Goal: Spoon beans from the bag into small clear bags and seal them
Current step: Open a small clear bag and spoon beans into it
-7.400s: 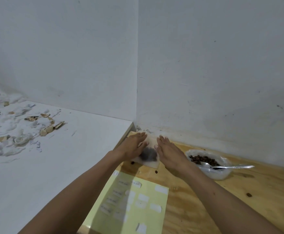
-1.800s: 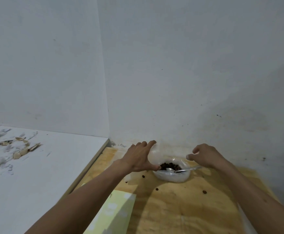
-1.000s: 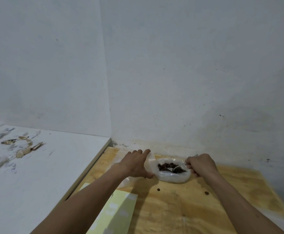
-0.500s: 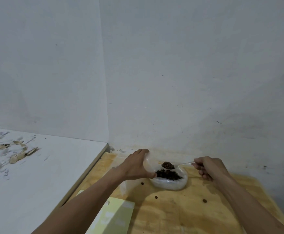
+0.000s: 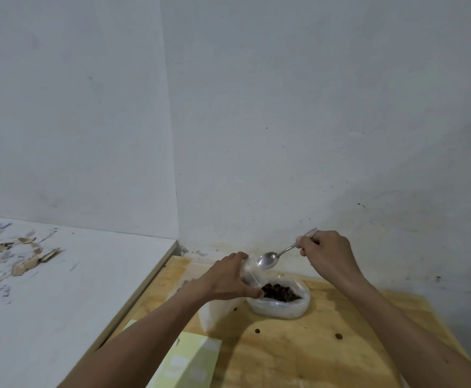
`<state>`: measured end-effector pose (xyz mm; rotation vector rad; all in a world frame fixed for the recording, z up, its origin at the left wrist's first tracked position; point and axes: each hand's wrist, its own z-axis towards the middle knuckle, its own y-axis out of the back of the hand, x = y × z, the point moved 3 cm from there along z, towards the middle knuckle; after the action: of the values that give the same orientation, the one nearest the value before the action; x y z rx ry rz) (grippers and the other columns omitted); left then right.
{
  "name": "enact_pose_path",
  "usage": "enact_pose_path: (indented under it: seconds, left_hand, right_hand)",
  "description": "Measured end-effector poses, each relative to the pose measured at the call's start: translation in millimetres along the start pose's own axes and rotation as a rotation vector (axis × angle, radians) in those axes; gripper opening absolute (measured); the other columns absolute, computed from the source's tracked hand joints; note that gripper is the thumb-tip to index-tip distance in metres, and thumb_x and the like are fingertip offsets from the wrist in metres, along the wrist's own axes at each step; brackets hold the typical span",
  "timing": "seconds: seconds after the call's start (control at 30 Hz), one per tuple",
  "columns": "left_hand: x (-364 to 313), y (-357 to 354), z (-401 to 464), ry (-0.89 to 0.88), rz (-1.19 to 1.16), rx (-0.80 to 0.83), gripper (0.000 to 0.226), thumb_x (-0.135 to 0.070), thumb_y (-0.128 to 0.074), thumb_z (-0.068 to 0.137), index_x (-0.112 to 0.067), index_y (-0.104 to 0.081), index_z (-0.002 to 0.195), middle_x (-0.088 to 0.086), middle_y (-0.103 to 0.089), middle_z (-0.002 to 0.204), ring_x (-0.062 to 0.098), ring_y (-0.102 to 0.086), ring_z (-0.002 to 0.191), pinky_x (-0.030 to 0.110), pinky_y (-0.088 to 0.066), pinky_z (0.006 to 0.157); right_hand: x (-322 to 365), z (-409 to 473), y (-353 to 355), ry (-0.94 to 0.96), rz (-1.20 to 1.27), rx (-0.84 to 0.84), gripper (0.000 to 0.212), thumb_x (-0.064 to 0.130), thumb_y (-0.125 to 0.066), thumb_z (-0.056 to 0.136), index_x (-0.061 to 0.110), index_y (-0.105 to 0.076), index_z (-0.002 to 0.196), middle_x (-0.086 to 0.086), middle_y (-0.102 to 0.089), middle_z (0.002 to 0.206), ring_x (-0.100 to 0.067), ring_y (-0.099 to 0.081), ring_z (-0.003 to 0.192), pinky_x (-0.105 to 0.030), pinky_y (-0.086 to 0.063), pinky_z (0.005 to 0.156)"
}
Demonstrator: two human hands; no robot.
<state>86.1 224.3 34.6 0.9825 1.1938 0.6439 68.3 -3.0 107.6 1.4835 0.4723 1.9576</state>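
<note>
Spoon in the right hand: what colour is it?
Shiny silver metal, the spoon shows best in the head view.

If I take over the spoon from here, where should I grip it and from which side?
Grip the spoon at the upper end of its handle, coming from the right, as the right hand does now. The handle slopes up to the right and the bowl hangs low over the small clear bag, leaving that end free.

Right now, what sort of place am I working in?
Probably a makeshift packing corner: bare white walls, a plywood table, and an open bag of beans beside a label sheet.
</note>
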Motion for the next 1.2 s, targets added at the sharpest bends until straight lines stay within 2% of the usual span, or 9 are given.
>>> enact_pose_path:
  seconds: [0.07,0.13,0.2,0.33,0.4,0.5,0.63,0.87,1.2]
  left_hand:
    - [2,-1,0,0.023,-0.004,0.034,0.100,-0.060,-0.078,0.073,-0.016,-0.033,0.150,0.002,-0.046,0.146,0.020,-0.050,0.124,0.034,-0.048,0.095]
    - [2,-3,0,0.058,-0.036,0.086,0.100,-0.058,-0.079,0.073,-0.016,-0.032,0.151,0.002,-0.047,0.144,0.022,-0.053,0.121,0.036,-0.054,0.085]
    - [2,-6,1,0.072,-0.053,0.128,0.099,-0.058,-0.081,0.073,-0.017,-0.033,0.149,0.002,-0.051,0.137,0.021,-0.057,0.112,0.036,-0.056,0.082]
    - [2,-15,2,0.082,-0.044,0.185,0.107,-0.064,-0.080,0.069,-0.017,-0.030,0.152,0.002,-0.053,0.138,0.017,-0.053,0.108,0.029,-0.048,0.085]
    - [1,-16,3,0.078,-0.048,0.179,0.110,-0.067,-0.079,0.068,-0.018,-0.029,0.153,0.003,-0.051,0.142,0.019,-0.053,0.114,0.031,-0.049,0.089]
    - [-1,-14,3,0.070,-0.052,0.170,0.111,-0.068,-0.079,0.067,-0.019,-0.029,0.153,0.003,-0.051,0.143,0.020,-0.054,0.118,0.034,-0.051,0.093]
    - [0,-11,1,0.060,-0.058,0.169,0.109,-0.065,-0.080,0.069,-0.019,-0.028,0.153,0.003,-0.048,0.146,0.022,-0.053,0.123,0.038,-0.050,0.099]
    - [6,-1,0,0.064,-0.094,0.127,0.102,-0.057,-0.079,0.077,-0.016,-0.027,0.154,0.005,-0.044,0.151,0.022,-0.047,0.131,0.027,-0.040,0.092]
    - [3,5,-4,0.067,-0.165,0.094,0.104,-0.057,-0.080,0.076,-0.018,-0.025,0.157,0.002,-0.037,0.158,0.021,-0.041,0.139,0.026,-0.037,0.094]
  right_hand:
    - [-9,3,5,0.025,-0.072,-0.051,0.040,0.031,-0.060,0.096,0.004,-0.072,0.070,-0.011,-0.074,0.068,-0.033,-0.065,0.061,-0.044,-0.053,0.057]
    - [-20,0,6,0.036,-0.186,-0.058,0.040,0.029,-0.058,0.098,0.005,-0.067,0.066,-0.006,-0.064,0.056,-0.026,-0.055,0.049,-0.035,-0.042,0.048]
    - [-29,-7,2,0.058,-0.343,-0.055,0.041,0.029,-0.055,0.100,0.007,-0.065,0.067,0.000,-0.056,0.053,-0.017,-0.050,0.047,-0.028,-0.034,0.047]
    - [-46,-20,-18,0.049,-0.467,-0.046,0.039,0.029,-0.050,0.100,0.011,-0.064,0.068,0.005,-0.054,0.056,-0.015,-0.050,0.051,-0.028,-0.035,0.049]
    - [-57,-21,-27,-0.043,-0.365,-0.046,0.038,0.028,-0.052,0.099,0.009,-0.068,0.070,0.002,-0.057,0.055,-0.015,-0.051,0.049,-0.026,-0.034,0.048]
    - [-75,-22,-41,-0.301,-0.021,-0.021,0.034,0.019,-0.058,0.092,0.000,-0.072,0.067,-0.007,-0.067,0.058,-0.021,-0.058,0.052,-0.028,-0.038,0.052]
    - [-93,-24,-45,-0.552,0.245,-0.015,0.025,0.012,-0.063,0.087,0.004,-0.074,0.066,-0.009,-0.073,0.065,-0.027,-0.062,0.056,-0.034,-0.046,0.058]
    - [-89,-17,-19,-0.564,0.397,-0.063,0.023,0.015,-0.067,0.090,-0.001,-0.076,0.076,-0.005,-0.069,0.060,-0.022,-0.051,0.049,-0.031,-0.039,0.048]
    - [-38,-9,-13,-0.411,0.420,-0.009,0.022,0.016,-0.065,0.091,0.001,-0.076,0.080,-0.004,-0.071,0.069,-0.019,-0.051,0.052,-0.029,-0.041,0.050]
